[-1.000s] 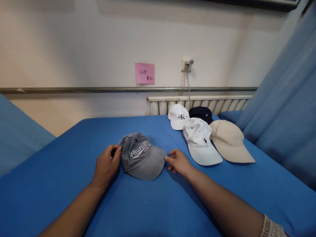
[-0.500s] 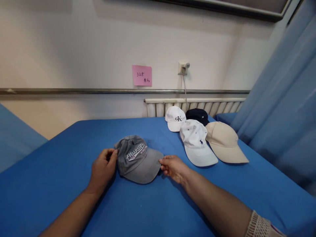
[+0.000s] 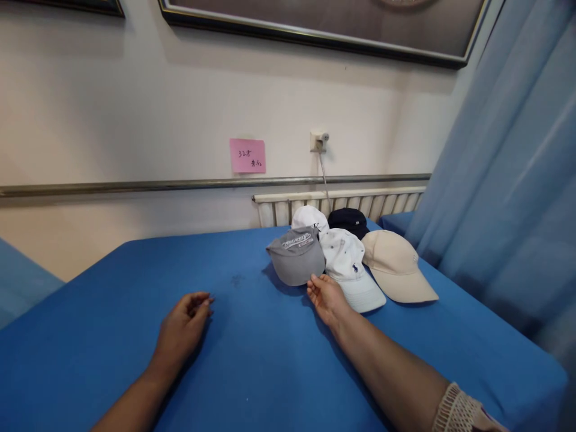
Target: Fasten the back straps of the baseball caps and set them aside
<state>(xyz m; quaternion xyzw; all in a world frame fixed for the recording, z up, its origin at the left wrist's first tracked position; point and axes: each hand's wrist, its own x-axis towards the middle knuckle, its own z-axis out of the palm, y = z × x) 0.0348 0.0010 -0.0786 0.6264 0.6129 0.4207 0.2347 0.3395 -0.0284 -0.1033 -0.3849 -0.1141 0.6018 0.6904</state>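
My right hand [image 3: 324, 297] pinches the brim edge of a grey baseball cap [image 3: 297, 258] with white lettering. The cap is tilted above the blue cover and partly hides a white cap with black letters [image 3: 310, 216] behind it. Just to its right lies a pale cap with a small dark blue emblem [image 3: 348, 264]. My left hand [image 3: 189, 315] is over the cover at the left, away from every cap, its fingers loosely curled and a little apart with nothing in them.
A beige cap [image 3: 396, 264] and a navy cap [image 3: 348, 221] lie at the right and back of the blue-covered surface [image 3: 252, 366]. Behind it are a radiator [image 3: 288, 213], a metal rail [image 3: 180, 185] and a plugged-in cord [image 3: 324, 171]. A blue curtain [image 3: 504, 180] hangs at the right.
The grey cap has moved right and back, up to the other caps, in my right hand. My left hand has let go of it and stays at the left.
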